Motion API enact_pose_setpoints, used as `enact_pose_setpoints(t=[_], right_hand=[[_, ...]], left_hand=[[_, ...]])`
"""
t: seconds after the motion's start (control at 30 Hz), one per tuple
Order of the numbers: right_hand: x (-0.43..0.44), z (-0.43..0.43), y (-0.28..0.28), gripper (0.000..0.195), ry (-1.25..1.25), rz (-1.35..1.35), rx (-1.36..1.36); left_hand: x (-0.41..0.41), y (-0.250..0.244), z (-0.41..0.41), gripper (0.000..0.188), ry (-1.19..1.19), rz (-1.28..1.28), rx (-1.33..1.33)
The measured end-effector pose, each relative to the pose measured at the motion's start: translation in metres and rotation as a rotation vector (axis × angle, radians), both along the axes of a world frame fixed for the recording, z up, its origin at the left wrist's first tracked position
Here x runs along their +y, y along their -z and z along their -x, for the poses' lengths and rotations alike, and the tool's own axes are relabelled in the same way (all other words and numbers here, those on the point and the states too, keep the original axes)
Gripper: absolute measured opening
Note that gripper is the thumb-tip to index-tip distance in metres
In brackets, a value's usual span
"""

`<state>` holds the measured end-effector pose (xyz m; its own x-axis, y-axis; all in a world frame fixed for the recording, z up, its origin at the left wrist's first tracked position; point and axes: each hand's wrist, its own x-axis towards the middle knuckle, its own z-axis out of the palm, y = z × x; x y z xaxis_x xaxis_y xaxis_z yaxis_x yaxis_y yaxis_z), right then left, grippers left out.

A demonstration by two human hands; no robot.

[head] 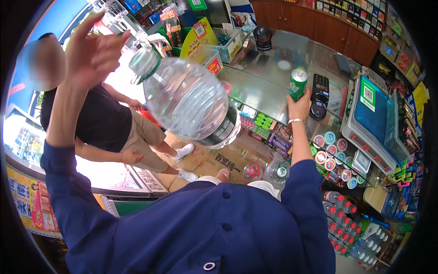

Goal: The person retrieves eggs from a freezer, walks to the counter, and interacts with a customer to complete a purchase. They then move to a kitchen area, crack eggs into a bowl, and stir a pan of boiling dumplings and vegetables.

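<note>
My right hand [300, 104], with a bracelet at the wrist, grips the lower part of a green drink can [298, 82] at the glass counter [270, 97]. Just right of it lies a black card payment terminal [320, 96]. My left hand [95, 51] is raised at the upper left, blurred, its thumb apart from its fingers and nothing seen in it. Close by, a large clear plastic water bottle [186, 99] with a green collar is tilted in the air, cap towards that hand. I see no contact between them, and what supports the bottle cannot be told.
A person [99, 116] in a dark shirt stands at the left. Flattened cardboard [208, 164] covers the floor, with large clear bottles [277, 171] by the counter. A weighing scale [371, 126], round tubs [331, 150] and packed red-capped bottles [340, 219] are at the right.
</note>
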<state>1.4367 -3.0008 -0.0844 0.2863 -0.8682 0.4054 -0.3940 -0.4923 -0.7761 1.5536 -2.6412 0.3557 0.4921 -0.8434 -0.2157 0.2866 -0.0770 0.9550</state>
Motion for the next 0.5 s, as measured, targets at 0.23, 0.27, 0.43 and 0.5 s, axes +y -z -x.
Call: enact_pose_setpoints(t=[0.23, 0.27, 0.43, 0.5], right_hand=[[0.070, 0.041, 0.004, 0.069, 0.008, 0.103, -0.179], [0.089, 0.042, 0.000, 0.067, -0.040, 0.042, -0.174], [0.161, 0.000, -0.023, 0.075, -0.235, -0.073, -0.196], [0.166, -0.024, -0.029, 0.077, -0.197, 0.000, -0.217]], left_hand=[[-0.108, -0.033, -0.025, 0.067, -0.002, -0.053, -0.022], [-0.116, -0.032, -0.031, 0.067, -0.022, -0.073, -0.042], [-0.171, -0.012, -0.074, 0.063, 0.142, -0.104, -0.102], [-0.198, -0.003, -0.083, 0.060, 0.166, -0.162, -0.174]])
